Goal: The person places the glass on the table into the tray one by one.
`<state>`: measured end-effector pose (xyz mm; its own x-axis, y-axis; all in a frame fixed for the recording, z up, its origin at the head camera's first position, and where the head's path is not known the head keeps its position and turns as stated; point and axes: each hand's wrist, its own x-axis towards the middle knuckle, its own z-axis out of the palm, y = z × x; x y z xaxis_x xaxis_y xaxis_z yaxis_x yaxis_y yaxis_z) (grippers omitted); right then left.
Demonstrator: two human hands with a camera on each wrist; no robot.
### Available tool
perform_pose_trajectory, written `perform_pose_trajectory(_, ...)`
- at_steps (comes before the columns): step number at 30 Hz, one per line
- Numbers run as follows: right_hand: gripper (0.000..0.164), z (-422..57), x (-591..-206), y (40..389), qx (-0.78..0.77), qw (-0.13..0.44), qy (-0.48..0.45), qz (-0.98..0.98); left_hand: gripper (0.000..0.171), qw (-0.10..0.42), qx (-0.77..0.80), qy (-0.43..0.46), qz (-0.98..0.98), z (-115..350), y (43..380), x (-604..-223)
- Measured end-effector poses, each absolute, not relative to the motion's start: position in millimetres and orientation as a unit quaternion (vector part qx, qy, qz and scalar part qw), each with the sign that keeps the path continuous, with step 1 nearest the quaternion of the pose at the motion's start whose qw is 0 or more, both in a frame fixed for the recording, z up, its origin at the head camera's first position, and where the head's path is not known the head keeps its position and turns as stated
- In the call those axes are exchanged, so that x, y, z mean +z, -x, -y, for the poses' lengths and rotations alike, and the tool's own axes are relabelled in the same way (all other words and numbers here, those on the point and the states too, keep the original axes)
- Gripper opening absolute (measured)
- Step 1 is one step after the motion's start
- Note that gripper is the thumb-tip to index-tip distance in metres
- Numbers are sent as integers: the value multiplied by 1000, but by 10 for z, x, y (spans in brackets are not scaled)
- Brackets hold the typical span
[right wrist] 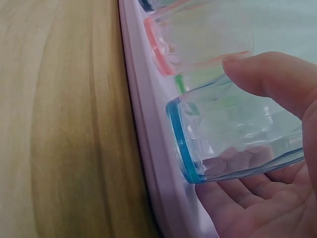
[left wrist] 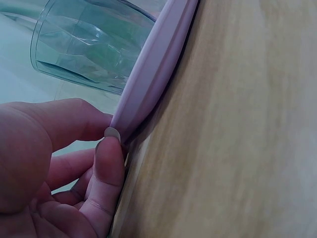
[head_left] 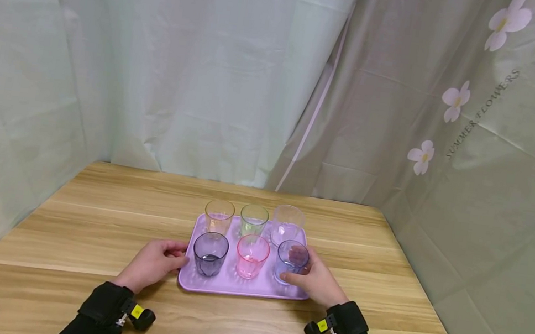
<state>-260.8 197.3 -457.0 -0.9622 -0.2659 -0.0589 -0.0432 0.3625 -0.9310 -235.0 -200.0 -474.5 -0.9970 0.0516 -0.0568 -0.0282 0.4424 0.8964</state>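
Note:
A light purple tray (head_left: 225, 285) lies on the table, bearing clear tinted glasses in two rows. My left hand (head_left: 154, 264) is at the tray's left side, pinching its rim between thumb and fingers (left wrist: 108, 163). My right hand (head_left: 318, 282) holds the blue glass (right wrist: 223, 129) at the front right, with the thumb on its near side and the other fingers behind it. Beside that stands a pink glass (head_left: 251, 260), then a dark grey glass (head_left: 210, 254) nearest my left hand. Behind them are an amber glass (head_left: 219, 217), a green glass (head_left: 253, 221) and a colourless glass (head_left: 287, 225).
The wooden table (head_left: 107, 208) extends around the tray on all sides. Pale curtains (head_left: 198, 80) hang behind its far edge and along both sides, with printed flowers (head_left: 421, 157) on the right one. A small camera is strapped to each wrist.

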Motion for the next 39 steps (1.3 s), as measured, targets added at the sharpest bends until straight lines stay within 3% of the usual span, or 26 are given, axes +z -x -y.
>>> perform_pose_trajectory(20, 92, -1951, -4641, 2628, -542, 90, 93, -831, 48, 38, 530, -6, -847, 1996, 2348, -4742)
perform_pose_trajectory(33, 84, -1963, -4639, 2611, -551, 98, 107, -822, 49, 38, 531, -10, -847, 2003, 2348, -4755)
perform_pose_trajectory(39, 87, -1951, -4645, 2610, -546, 90, 100, -827, 49, 38, 532, -11, -846, 2005, 2351, -4755)
